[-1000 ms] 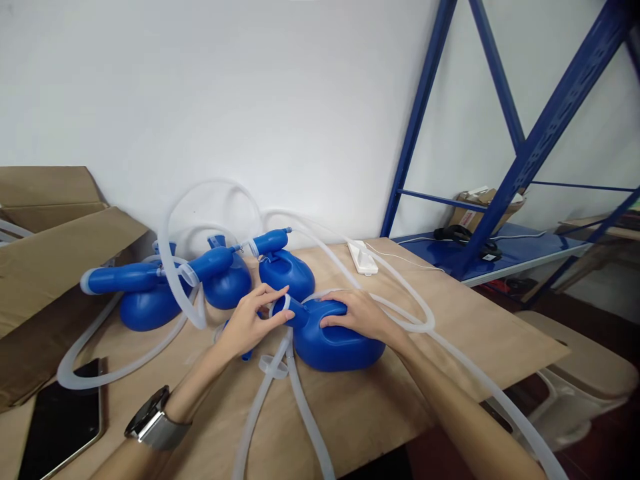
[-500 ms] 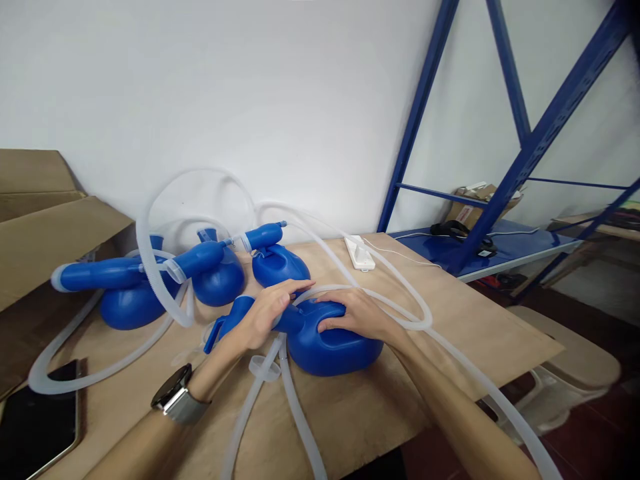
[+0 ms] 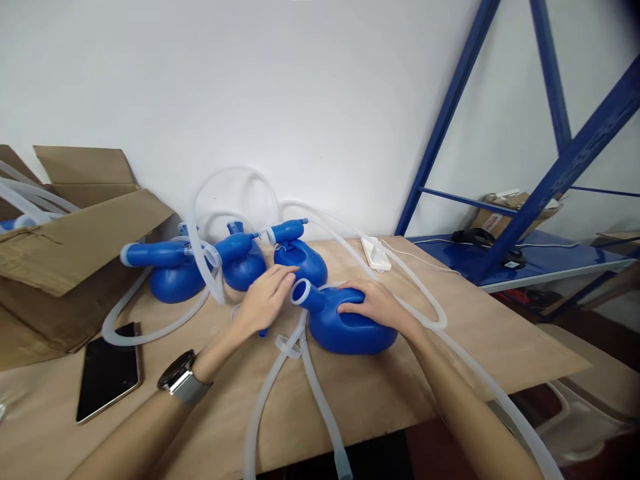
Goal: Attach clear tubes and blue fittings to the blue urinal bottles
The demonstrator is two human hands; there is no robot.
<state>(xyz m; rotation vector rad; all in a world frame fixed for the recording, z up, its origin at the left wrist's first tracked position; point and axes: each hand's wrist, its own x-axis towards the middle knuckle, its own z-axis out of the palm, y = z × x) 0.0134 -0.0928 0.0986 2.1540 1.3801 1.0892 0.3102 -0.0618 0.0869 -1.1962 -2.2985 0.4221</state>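
My right hand [image 3: 370, 303] is closed round the moulded handle of a blue plastic urinal bottle [image 3: 350, 337], which lies on the table. The bottle's open neck [image 3: 301, 292] points up and to the left. Just left of that neck is my left hand [image 3: 267, 299], with its fingers bent round a blue plastic piece [image 3: 263, 332]. Only a small tip of this piece shows below the hand; the rest is hidden behind it. A clear hose [image 3: 320, 393] with a translucent ring cap [image 3: 289, 347] lies in front of the bottle.
Several more blue bottles [image 3: 243, 270] with coiled hoses stand by the wall. An opened cardboard box [image 3: 85, 247] and a dark tablet [image 3: 109, 373] are on the left. A white power strip [image 3: 376, 255] sits at the back, near a blue metal shelf [image 3: 453, 120].
The view has shifted left, showing more of the box. My left hand has drawn away from the bottle neck, so its opening now shows. My right hand keeps its grip on the bottle.
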